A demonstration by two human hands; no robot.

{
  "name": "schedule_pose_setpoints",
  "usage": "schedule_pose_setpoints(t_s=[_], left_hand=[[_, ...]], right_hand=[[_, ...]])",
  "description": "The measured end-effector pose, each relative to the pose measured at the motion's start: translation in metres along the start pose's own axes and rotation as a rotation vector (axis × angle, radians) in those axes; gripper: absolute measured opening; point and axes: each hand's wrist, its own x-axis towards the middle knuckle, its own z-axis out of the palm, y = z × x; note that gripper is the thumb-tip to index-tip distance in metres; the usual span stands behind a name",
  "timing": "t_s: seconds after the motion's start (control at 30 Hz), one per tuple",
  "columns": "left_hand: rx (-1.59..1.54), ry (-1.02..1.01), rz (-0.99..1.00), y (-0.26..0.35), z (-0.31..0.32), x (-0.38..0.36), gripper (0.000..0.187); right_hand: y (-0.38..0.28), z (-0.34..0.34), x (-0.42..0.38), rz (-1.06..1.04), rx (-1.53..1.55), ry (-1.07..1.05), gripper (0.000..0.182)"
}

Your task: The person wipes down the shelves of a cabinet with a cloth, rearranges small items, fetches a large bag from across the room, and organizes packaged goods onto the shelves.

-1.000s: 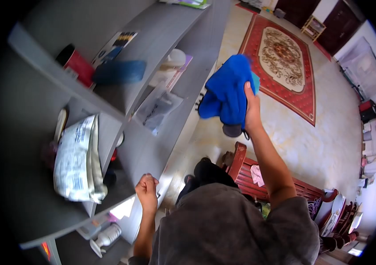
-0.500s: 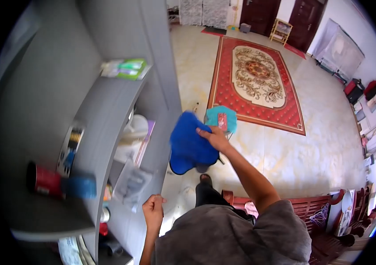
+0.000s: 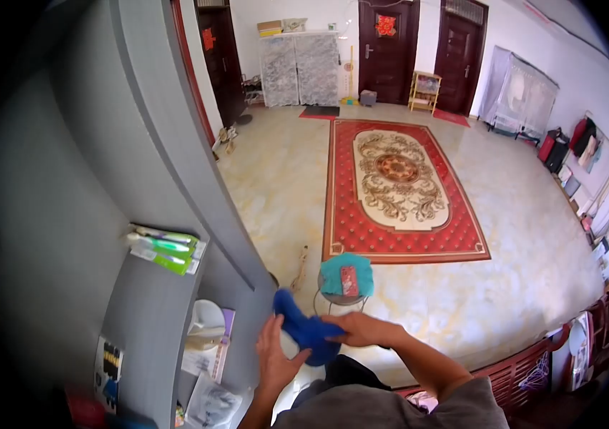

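A blue cloth (image 3: 311, 334) hangs bunched in front of my body, narrowing to a raised end at its upper left. My right hand (image 3: 365, 330) is closed on its right side. At the cloth's left edge, my left hand (image 3: 274, 357) has its fingers curled against the fabric and its thumb touching lower down; a pale patch shows between thumb and fingers. Just beyond the cloth stands a small stool (image 3: 344, 299) draped with a teal cloth (image 3: 329, 274), and a phone-like red patterned item (image 3: 349, 280) lies on top.
On my left is a grey shelf unit (image 3: 140, 314) holding toothbrush packs (image 3: 167, 250), a white bowl-like item (image 3: 208, 314) and a clear plastic bag (image 3: 211, 404). A red patterned rug (image 3: 336, 214) lies ahead. A dark red wooden bench (image 3: 512, 379) stands at right.
My left hand has come up from beside the shelf to the blue cloth. The cloth, spread out before, is now bunched. The view has tilted up toward the far doors.
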Motion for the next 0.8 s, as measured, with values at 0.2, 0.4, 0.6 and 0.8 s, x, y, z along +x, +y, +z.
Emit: schedule_pose_setpoints(t_s=[0.2,0.4,0.6,0.8], left_hand=[[-0.358,-0.226,-0.032,-0.003,0.056,0.042,0.039],[-1.217,-0.261,-0.415,0.05,0.106,0.112,0.019],[-1.062,-0.243,-0.412,0.066,0.286,0.215,0.033],[-0.389,-0.26,-0.33,0.13,0.344,0.301,0.043]], right_hand=[[0.024,-0.061,-0.019,0.031,0.444,-0.065,0.046],[0.115,-0.121,0.007,-0.268,1.449,0.486,0.055],[0.242,-0.158,-0.017,0.626,1.508,0.162,0.076],[0.307,-0.277,-0.062,0.276,1.189,0.146,0.094]])
